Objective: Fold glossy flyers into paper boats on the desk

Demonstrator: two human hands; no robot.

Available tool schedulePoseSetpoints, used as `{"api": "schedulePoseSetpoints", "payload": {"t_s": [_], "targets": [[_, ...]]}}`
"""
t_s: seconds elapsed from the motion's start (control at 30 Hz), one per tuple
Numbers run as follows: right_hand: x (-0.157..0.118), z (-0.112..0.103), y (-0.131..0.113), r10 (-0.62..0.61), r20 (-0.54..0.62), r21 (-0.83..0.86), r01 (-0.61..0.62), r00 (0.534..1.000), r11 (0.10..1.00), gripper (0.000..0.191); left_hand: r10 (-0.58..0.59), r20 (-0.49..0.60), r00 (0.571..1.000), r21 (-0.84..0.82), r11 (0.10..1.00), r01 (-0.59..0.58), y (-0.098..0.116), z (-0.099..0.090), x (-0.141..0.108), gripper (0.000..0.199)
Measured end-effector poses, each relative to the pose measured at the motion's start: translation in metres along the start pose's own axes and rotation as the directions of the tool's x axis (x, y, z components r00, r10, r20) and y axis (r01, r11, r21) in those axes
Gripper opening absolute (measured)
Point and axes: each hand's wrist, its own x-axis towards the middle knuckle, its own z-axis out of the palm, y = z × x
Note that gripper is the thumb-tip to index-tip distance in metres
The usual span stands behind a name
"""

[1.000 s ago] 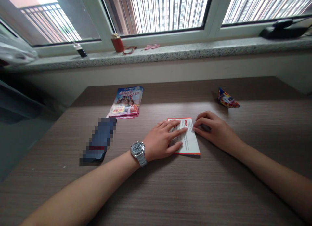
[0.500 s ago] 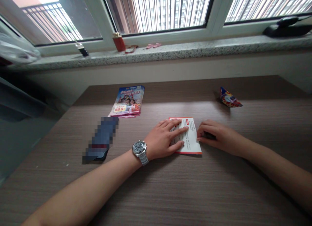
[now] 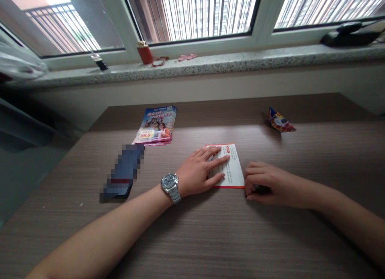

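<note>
A white sheet with an orange-red edge and printed text lies flat on the wooden table. My left hand, with a watch on its wrist, rests on the sheet's left part with fingers spread. At the sheet's lower right edge is my right hand, its fingers curled and pressed near the corner. Whether anything is between those fingers is hidden. A small folded colourful paper piece stands at the back right.
A stack of printed flyers lies back left, with a blurred dark phone in front of it. On the stone windowsill are a red container, pink items and a black object.
My right hand has moved down along the sheet's right edge to its lower corner. My left hand stays spread on the sheet. The whole view has shifted slightly.
</note>
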Motion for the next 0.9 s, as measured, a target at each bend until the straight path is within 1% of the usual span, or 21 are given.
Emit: {"api": "schedulePoseSetpoints", "payload": {"t_s": [0.07,0.17,0.23,0.33,0.5,0.57,0.6,0.67,0.73,0.77,0.83,0.9], "targets": [[-0.001,0.002,0.001,0.021,-0.074,0.037,-0.018,0.997,0.999,0.005,0.002,0.002,1.0,0.004,1.0,-0.002,0.0,0.0,0.0,0.053],[-0.001,0.004,0.004,0.122,-0.208,0.076,-0.108,0.97,0.991,0.007,0.005,0.0,1.0,0.006,1.0,-0.005,0.0,-0.001,0.0,0.052],[0.0,0.005,0.007,0.133,-0.239,0.06,-0.122,0.962,0.991,0.007,0.007,-0.004,1.0,0.003,1.0,-0.007,0.0,0.0,0.0,0.052],[0.002,0.005,0.008,0.083,-0.201,0.027,-0.079,0.976,0.996,0.008,0.005,-0.006,1.0,0.002,1.0,-0.005,0.0,0.0,0.0,0.053],[0.002,0.002,0.005,0.005,-0.073,-0.069,-0.01,0.997,0.998,0.008,0.005,-0.005,1.0,0.005,1.0,-0.005,0.001,0.0,0.001,0.053],[0.001,0.001,0.004,0.003,-0.062,-0.059,-0.006,0.998,0.998,0.008,0.003,-0.007,1.0,0.001,1.0,-0.003,0.0,0.0,0.0,0.053],[0.001,0.001,0.005,0.019,-0.083,-0.032,-0.022,0.996,0.999,0.008,0.002,-0.008,1.0,-0.001,1.0,-0.002,0.0,0.0,0.0,0.053],[0.0,0.001,0.007,0.084,-0.175,0.025,-0.081,0.981,0.996,0.008,0.006,-0.008,1.0,-0.003,1.0,-0.006,-0.001,0.0,0.0,0.053],[0.001,0.002,0.011,0.155,-0.293,0.044,-0.149,0.943,0.988,0.008,0.014,-0.007,1.0,-0.003,1.0,-0.014,-0.001,0.0,0.0,0.053],[0.002,0.003,0.013,0.173,-0.344,0.028,-0.174,0.923,0.984,0.007,0.02,-0.005,1.0,-0.002,1.0,-0.02,-0.001,0.0,-0.001,0.053],[0.004,0.004,0.018,0.178,-0.402,-0.016,-0.201,0.898,0.979,0.007,0.029,-0.004,1.0,-0.002,1.0,-0.029,0.0,-0.001,-0.001,0.054],[0.007,0.006,0.021,0.162,-0.416,-0.066,-0.207,0.895,0.976,0.006,0.035,-0.009,0.999,-0.008,0.999,-0.035,0.0,0.0,-0.001,0.058]]}}
